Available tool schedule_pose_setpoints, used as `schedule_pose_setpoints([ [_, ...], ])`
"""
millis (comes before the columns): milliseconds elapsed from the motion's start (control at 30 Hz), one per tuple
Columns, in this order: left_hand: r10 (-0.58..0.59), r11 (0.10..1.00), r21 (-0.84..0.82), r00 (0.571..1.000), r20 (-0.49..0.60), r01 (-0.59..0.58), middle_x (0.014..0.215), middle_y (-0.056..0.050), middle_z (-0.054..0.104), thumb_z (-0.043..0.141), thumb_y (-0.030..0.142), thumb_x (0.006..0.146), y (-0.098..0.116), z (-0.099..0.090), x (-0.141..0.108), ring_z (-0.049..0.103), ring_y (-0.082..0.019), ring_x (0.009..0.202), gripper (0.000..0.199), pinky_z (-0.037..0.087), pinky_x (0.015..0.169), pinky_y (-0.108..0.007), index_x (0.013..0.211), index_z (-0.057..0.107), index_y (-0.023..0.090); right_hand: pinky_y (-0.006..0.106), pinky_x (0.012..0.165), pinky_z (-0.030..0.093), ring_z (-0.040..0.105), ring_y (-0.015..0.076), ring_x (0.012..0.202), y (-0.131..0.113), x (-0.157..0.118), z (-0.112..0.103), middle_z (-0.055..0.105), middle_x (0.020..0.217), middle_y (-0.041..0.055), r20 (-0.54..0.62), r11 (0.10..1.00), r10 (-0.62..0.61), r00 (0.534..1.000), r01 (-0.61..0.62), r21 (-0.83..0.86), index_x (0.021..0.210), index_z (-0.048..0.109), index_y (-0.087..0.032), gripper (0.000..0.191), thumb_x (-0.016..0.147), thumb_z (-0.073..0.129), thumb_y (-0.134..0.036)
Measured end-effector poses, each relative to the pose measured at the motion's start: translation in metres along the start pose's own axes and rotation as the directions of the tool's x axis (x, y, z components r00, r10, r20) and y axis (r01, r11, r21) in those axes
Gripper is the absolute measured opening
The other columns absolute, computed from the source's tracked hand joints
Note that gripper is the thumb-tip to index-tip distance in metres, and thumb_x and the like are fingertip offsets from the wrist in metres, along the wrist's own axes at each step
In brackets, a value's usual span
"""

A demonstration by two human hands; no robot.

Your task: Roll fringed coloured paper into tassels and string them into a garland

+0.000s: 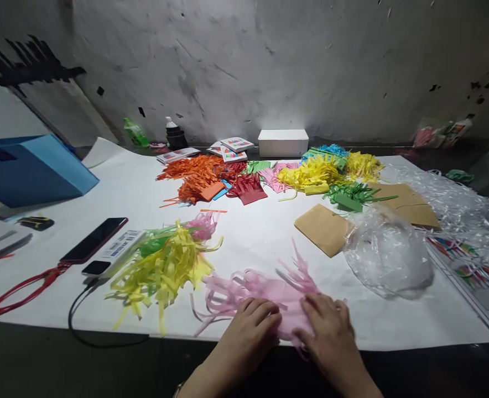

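Note:
A sheet of pink fringed tissue paper (288,307) lies at the front edge of the white-covered table, its cut strips spreading to the left and upward. My left hand (256,326) rests on its left part with the fingers curled together on the paper. On its right part, my right hand (329,326) grips the paper, thumb toward the middle and fingers bent. The fingertips of both hands are partly hidden. Left of my hands lies a loose heap of yellow fringed paper (167,268), with green and pink fringe (203,225) behind it.
Orange fringe bundles (192,177), red fringe (248,188), yellow fringe (313,176) and green fringe (348,196) lie farther back. A brown envelope (323,229) and clear plastic bag (388,254) are on the right. A phone (95,239), power bank (118,251) and blue box (32,168) are left.

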State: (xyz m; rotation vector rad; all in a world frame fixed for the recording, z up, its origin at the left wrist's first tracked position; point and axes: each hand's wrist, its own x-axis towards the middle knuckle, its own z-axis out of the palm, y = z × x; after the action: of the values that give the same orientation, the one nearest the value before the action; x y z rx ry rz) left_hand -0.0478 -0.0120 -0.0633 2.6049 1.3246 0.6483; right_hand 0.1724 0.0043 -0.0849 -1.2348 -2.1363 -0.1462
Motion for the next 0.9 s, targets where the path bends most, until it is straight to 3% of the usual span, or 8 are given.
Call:
schedule_pose_setpoints([
  [200,0.05,0.998,-0.043,0.992,-0.113,-0.055,0.11,-0.006,0.072,0.055,0.01,0.093,-0.007,-0.001,-0.004,0.062,-0.024,0.1,0.019,0.044,0.087,-0.038,0.108,0.061,0.02,0.053,0.087,0.044,0.064,0.0355,0.103,0.031,-0.012,-0.031,0.067,0.116,0.019,-0.286,0.924,0.208,0.935,-0.284,-0.256,0.11,0.067,-0.014,0.035,0.1,0.049,-0.043],
  [267,0.036,0.998,-0.052,0.986,-0.165,-0.045,0.105,-0.006,0.073,0.05,0.011,0.097,-0.004,0.003,-0.002,0.062,-0.023,0.096,0.016,0.043,0.086,-0.038,0.104,0.062,0.02,0.046,0.091,0.048,0.065,0.0307,0.105,0.012,-0.013,-0.033,0.069,0.113,0.0161,-0.302,0.981,0.061,0.951,-0.112,-0.156,0.113,0.066,-0.014,0.023,0.097,0.058,-0.03],
  [400,0.018,0.992,-0.121,0.978,-0.206,-0.044,0.099,-0.004,0.073,0.047,0.016,0.1,0.007,0.007,0.004,0.062,-0.021,0.092,0.016,0.041,0.085,-0.036,0.099,0.062,0.019,0.04,0.096,0.052,0.063,0.0273,0.117,-0.034,-0.011,-0.013,0.07,0.119,0.0155,-0.123,0.965,-0.26,0.958,0.262,0.004,0.121,0.064,-0.007,0.03,0.096,0.051,-0.017],
  [533,0.032,0.995,-0.092,0.989,-0.144,-0.045,0.095,-0.002,0.074,0.053,0.02,0.098,0.001,-0.002,0.0,0.064,-0.021,0.09,0.011,0.04,0.085,-0.037,0.094,0.063,0.021,0.039,0.097,0.054,0.067,0.0249,0.112,-0.041,-0.014,0.004,0.074,0.112,0.0131,-0.115,0.964,-0.263,0.958,0.267,0.02,0.116,0.067,-0.005,0.033,0.09,0.046,-0.005],
  [633,-0.082,0.994,0.058,0.988,-0.129,0.09,0.108,-0.004,0.074,0.057,0.027,0.096,-0.022,-0.018,-0.012,0.063,-0.026,0.103,0.01,0.04,0.089,-0.042,0.101,0.065,0.024,0.039,0.097,0.055,0.068,0.0247,0.111,-0.029,-0.018,0.002,0.076,0.108,0.0113,-0.112,0.943,-0.324,0.939,0.33,0.043,0.114,0.068,-0.007,0.039,0.085,0.043,0.0],
  [767,-0.221,0.93,0.222,0.929,-0.297,0.293,0.126,-0.018,0.065,0.058,0.048,0.092,-0.041,-0.031,-0.025,0.059,-0.035,0.113,0.046,0.044,0.089,-0.048,0.127,0.057,0.019,0.038,0.098,0.056,0.068,0.0239,0.112,-0.016,-0.021,-0.007,0.076,0.107,0.0112,-0.113,0.92,-0.372,0.921,0.382,0.083,0.111,0.069,-0.007,0.043,0.081,0.041,0.005],
  [833,-0.091,0.96,0.234,0.961,-0.26,0.154,0.132,-0.019,0.061,0.064,0.063,0.083,-0.032,-0.027,-0.025,0.054,-0.038,0.122,0.071,0.04,0.099,-0.053,0.136,0.052,0.018,0.037,0.099,0.055,0.067,0.0234,0.113,-0.013,-0.021,-0.011,0.076,0.107,0.0114,-0.109,0.912,-0.373,0.921,0.386,0.142,0.11,0.069,-0.008,0.042,0.081,0.041,0.005],
  [900,0.093,0.982,0.178,0.984,-0.153,-0.065,0.131,-0.014,0.064,0.067,0.063,0.081,-0.016,-0.018,-0.019,0.051,-0.036,0.127,0.066,0.029,0.111,-0.054,0.132,0.056,0.023,0.036,0.1,0.055,0.067,0.022,0.114,-0.01,-0.02,-0.014,0.075,0.11,0.0114,-0.084,0.912,-0.344,0.935,0.354,0.208,0.112,0.068,-0.009,0.04,0.084,0.04,0.001],
])
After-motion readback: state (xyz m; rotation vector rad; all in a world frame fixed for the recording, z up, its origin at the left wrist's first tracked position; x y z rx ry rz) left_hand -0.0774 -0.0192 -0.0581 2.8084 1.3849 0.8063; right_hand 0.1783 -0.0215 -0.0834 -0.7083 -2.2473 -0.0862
